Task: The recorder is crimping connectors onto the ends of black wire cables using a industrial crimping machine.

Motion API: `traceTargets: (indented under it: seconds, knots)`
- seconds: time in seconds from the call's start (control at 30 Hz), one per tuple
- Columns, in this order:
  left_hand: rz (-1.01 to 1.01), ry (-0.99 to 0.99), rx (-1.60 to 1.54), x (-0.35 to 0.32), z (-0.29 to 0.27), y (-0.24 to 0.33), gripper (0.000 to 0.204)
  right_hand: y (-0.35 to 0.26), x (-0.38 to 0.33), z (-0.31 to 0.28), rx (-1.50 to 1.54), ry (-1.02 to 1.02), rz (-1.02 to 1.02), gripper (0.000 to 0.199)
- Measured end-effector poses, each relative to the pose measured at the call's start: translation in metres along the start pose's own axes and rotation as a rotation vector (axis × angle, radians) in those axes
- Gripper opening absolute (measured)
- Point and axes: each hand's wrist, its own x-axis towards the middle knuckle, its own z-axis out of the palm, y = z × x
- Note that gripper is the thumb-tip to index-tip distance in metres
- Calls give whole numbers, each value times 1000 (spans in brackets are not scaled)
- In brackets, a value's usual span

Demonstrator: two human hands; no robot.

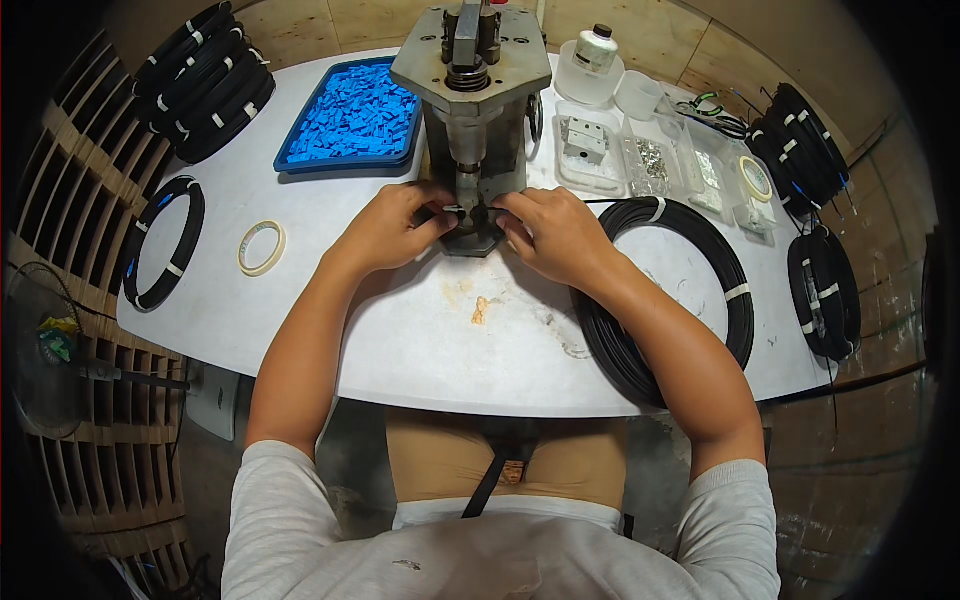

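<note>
Both hands are at the base of a grey metal bench press (470, 125), under its ram. My left hand (400, 228) is on the press's left side, thumb and fingers pinched round a small metallic piece (454, 209) too small to name. Across from it, my right hand (560, 235) pinches the end of a black cable (600, 201). That cable leads to a large black coil (740, 310) lying under my right forearm. What lies between my fingertips on the press base (472, 243) is partly hidden.
A blue tray (280, 165) of small blue parts stands left of the press. Tape (261, 249) and a cable coil (190, 230) lie further left. Clear containers (590, 178) with metal parts and a white bottle (597, 48) are at the right. More coils (205, 90) stand at both sides.
</note>
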Motion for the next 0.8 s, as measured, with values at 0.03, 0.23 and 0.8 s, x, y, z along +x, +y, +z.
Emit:
traceTargets:
  seconds: [0.03, 0.23, 0.8]
  knots:
    - [0, 0, 0, 0, 0, 0, 30, 0, 0, 0, -1, 22, -12, 15]
    - [-5, 1, -19, 0, 1, -3, 30, -2, 1, -2, -7, 8, -6, 15]
    - [3, 2, 6, 0, 0, -1, 30, -1, 0, -1, 2, -44, 28, 19]
